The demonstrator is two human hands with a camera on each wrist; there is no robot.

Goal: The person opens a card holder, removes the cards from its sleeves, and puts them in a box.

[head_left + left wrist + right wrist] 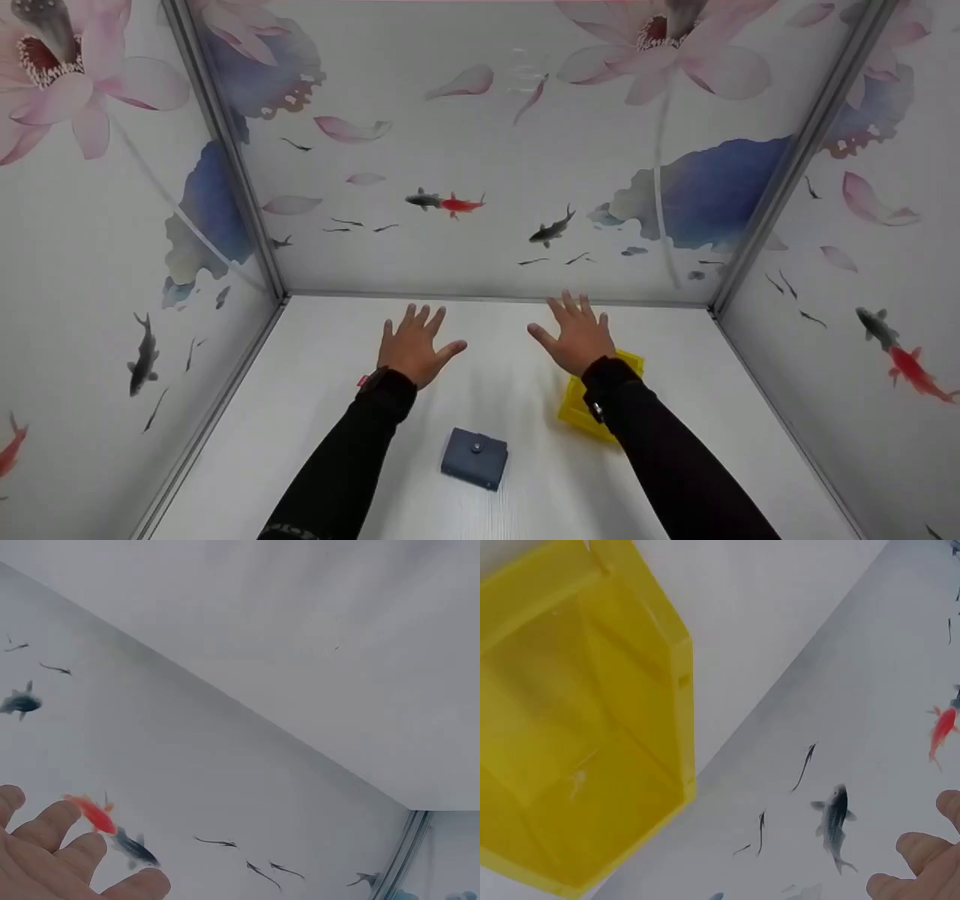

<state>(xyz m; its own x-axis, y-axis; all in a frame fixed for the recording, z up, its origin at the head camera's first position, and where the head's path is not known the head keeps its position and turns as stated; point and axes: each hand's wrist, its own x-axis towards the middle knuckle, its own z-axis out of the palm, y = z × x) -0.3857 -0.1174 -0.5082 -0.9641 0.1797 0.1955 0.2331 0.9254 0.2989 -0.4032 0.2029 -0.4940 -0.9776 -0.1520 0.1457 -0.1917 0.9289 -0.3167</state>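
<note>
Two bare hands extended over a smooth white tabletop (495, 382). The left hand (412, 349), at the centre of the frame, and the right hand (577, 337), right of centre, are both released: fingers straight and spread, thumbs turned inward, nothing grasped. Such a spread suggests a neutral pose, since neither palm is shaped to any object. The dark blue-grey, roughly square wallet with a small round snap (474, 459) lies flat at lower centre, between the black-sleeved forearms and apart from both; its strap appears fastened, which would keep it folded. The yellow, straight-sided plastic box (583, 420), right of centre, is partly covered by the right wrist. In the right wrist view its hollow faces the camera, at left, with the fingertips well apart at lower right.
</note>
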